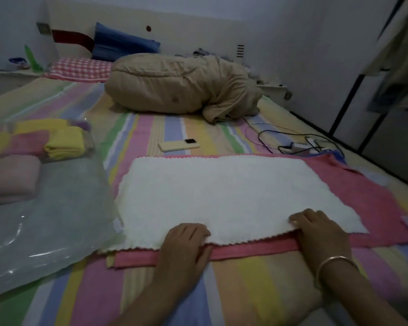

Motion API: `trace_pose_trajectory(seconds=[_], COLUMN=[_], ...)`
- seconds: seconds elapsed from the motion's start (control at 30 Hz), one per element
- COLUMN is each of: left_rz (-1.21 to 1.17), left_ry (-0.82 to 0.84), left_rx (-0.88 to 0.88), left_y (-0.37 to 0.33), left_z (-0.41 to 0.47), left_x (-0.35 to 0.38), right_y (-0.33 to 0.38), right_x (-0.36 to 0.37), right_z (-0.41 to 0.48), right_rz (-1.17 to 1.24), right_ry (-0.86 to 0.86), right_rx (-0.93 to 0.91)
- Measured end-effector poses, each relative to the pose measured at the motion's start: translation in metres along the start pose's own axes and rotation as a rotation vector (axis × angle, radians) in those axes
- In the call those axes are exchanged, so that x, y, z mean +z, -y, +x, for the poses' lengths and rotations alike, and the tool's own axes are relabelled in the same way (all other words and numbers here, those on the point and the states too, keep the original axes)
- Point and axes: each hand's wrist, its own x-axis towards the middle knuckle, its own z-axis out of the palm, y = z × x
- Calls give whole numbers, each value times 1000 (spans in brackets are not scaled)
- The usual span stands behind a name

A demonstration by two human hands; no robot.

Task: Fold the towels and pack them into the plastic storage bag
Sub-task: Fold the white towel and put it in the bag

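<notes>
- White towel [224,196] lies flat on the striped bed sheet [257,274], on top of a pink towel [353,196]; a sliver of yellow cloth shows under the near left corner
- Left hand [186,243] and right hand [316,231] each pinch the near edge of the white towel, fingers curled over the top, thumbs tucked underneath
- Step, as judged: first fold. Lift the white layer only, keep both hands level, carry the near edge to meet the far edge, then press flat
- Plastic storage bag [57,220] lies just to the left, touching the towel's corner; folded pink and yellow towels sit in its far end
- Bag's mouth is hard to make out
- Thumbs hidden, so cannot tell whether the pink layer is caught too
- Dim light; pink towel's right end is partly cut off from clear view
</notes>
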Motion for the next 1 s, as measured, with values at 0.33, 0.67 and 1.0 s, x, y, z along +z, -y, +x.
trace_pose_trajectory(seconds=[0.33,0.67,1.0], left_rz=[-59,-778,-203], left_ry=[-87,-216,-145], left_rx=[-26,-677,-685], left_y=[3,22,19], left_z=[-7,10,54], left_x=[10,-34,-53], right_y=[-1,147,128], right_x=[-13,-5,-2], right_z=[27,2,44], right_rz=[109,586,695], right_ry=[-249,52,142], right_rx=[123,-605,-274])
